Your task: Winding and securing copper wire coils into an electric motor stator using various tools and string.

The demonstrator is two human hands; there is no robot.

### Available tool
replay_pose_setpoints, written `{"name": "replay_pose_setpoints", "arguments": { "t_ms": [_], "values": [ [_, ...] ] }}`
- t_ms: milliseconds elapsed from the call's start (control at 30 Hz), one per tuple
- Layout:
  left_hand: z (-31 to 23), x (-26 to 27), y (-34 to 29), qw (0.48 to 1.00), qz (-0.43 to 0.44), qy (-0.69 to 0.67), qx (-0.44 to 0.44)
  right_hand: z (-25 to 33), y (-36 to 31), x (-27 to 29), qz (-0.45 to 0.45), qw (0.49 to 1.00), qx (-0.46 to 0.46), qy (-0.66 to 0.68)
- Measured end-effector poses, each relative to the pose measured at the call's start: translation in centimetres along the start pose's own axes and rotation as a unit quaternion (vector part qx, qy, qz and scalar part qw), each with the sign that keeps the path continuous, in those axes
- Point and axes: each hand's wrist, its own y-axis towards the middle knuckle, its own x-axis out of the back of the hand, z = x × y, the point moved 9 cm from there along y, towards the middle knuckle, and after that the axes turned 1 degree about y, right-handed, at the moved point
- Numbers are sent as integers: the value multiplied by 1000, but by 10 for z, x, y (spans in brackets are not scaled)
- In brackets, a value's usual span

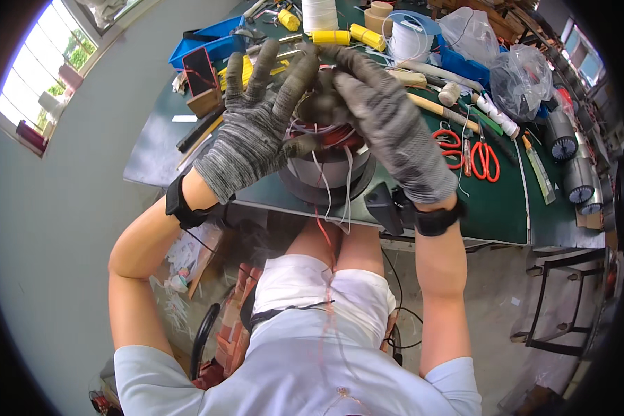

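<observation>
A round grey motor stator [326, 170] stands upright at the near edge of the green bench [506, 208], its open end up. Copper-red winding [340, 135] shows around the top, with thin white and red leads [326, 201] trailing down over its front and off the bench edge. Most of its top is hidden under two gloved hands.

From my feed I see a green desk [506, 201] crowded with clutter. Two pairs of red-handled scissors [485, 158] lie to the right, near a wooden-handled mallet [442, 104]. Yellow spools [331, 37] and a white thread cone [319, 14] sit at the far side, by a blue tray [215, 38]. Clear plastic bags [520, 76] bulge at the right. Grey finned motor housings [577, 177] line the right edge. A window [45, 76] glows at left.
</observation>
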Motion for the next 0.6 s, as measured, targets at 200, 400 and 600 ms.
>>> {"name": "replay_pose_setpoints", "arguments": {
  "t_ms": [200,400,600],
  "values": [
    [-14,-16,0,996,70,-29,-54,-35,-122,30,-140,945,-296,16],
    [-12,-20,-7,970,7,-218,-107,-22,-130,1,-184,853,-422,246],
    [-11,-19,-6,966,10,-240,-96,-16,-248,148,-436,684,-254,527]
  ]
}}
